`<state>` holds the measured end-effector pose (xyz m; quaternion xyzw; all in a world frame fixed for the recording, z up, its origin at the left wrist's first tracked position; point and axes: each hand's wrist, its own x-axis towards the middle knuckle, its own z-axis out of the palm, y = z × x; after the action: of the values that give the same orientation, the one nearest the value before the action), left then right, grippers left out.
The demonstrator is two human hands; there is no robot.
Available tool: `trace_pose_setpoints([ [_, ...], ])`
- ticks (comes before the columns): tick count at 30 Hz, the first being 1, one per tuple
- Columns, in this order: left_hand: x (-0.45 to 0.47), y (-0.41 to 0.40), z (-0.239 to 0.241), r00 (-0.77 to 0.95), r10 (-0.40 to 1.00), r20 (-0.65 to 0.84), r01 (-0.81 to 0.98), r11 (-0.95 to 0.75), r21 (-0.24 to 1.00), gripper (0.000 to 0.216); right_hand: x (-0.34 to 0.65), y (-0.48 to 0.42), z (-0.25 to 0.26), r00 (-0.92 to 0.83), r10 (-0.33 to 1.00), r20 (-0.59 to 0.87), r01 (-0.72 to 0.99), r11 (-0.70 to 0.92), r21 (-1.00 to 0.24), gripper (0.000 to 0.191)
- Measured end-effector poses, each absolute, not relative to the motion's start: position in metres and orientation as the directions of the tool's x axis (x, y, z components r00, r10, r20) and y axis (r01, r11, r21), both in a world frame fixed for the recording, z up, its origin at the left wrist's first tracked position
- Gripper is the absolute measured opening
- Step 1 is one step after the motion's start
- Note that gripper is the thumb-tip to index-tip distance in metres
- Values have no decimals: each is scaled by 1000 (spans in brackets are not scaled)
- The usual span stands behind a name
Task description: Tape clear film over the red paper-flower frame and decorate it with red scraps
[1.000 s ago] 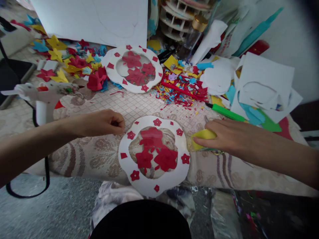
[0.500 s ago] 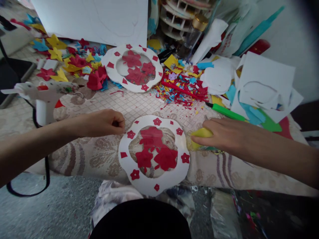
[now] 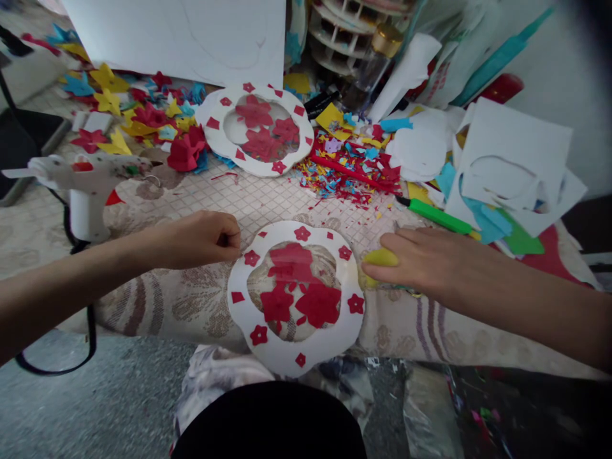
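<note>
A white scalloped paper ring with red flowers and small red squares lies at the table's front edge, overhanging it. My left hand rests curled in a loose fist just left of the ring, fingertips pinched near its rim; what they hold, if anything, I cannot make out. To the right of the ring my right hand lies palm down with its fingers over a yellow paper piece on the cloth. A second decorated white ring lies farther back.
A white glue gun with a black cord stands at the left. Red, yellow and blue paper flowers and scraps litter the back. A green marker, white cut sheets and a large white board lie behind.
My right hand has slid a little left toward the ring, covering more of the yellow piece. The left hand has barely moved.
</note>
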<state>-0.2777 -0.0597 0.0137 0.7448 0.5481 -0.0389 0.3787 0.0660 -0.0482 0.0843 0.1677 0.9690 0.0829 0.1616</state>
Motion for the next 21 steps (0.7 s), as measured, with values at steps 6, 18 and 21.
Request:
trace_pose_setpoints([
  [6,-276,-60,16,400,784,-474,847,-119,517,16,64,-47,81,-897,344,-278,281,928,243,24],
  [18,-277,-63,14,412,808,-422,840,-157,519,18,48,-54,68,-916,304,-262,214,923,321,13],
  [21,-278,-64,13,394,819,-418,842,-138,522,19,47,-56,67,-921,294,-257,198,919,341,13],
])
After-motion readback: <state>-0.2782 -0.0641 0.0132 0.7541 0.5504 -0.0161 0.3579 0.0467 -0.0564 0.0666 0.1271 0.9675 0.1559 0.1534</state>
